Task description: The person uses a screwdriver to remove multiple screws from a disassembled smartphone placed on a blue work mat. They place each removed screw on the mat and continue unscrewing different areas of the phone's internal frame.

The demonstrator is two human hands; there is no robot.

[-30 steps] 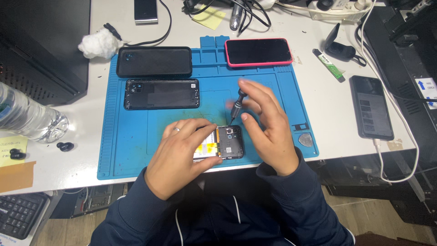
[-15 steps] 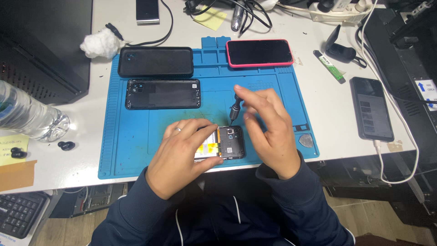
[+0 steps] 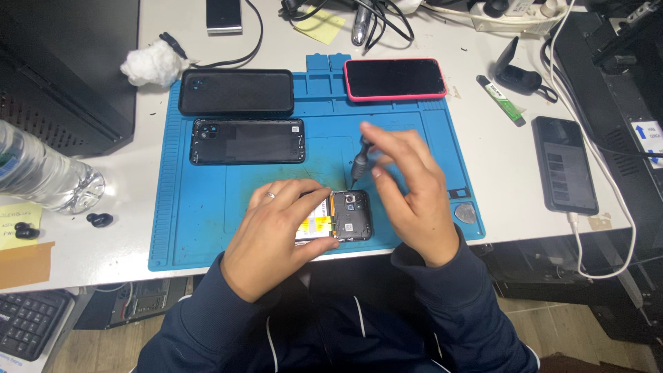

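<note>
left hand (image 3: 276, 238) grips opened phone (image 3: 342, 216) | right hand (image 3: 407, 193) grips screwdriver (image 3: 360, 164) | back cover (image 3: 247, 141) behind

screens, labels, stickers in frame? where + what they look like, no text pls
Phone in pink case: top of blue mat, dark screen.
Black phone: table right of mat, dim lit screen, white cable attached.
Opened phone: near mat edge under left hand, yellow-and-white battery label; right hand holds screwdriver to it.
Yellow sticky notes: top centre.
White label with blue arrows: far right.
</note>
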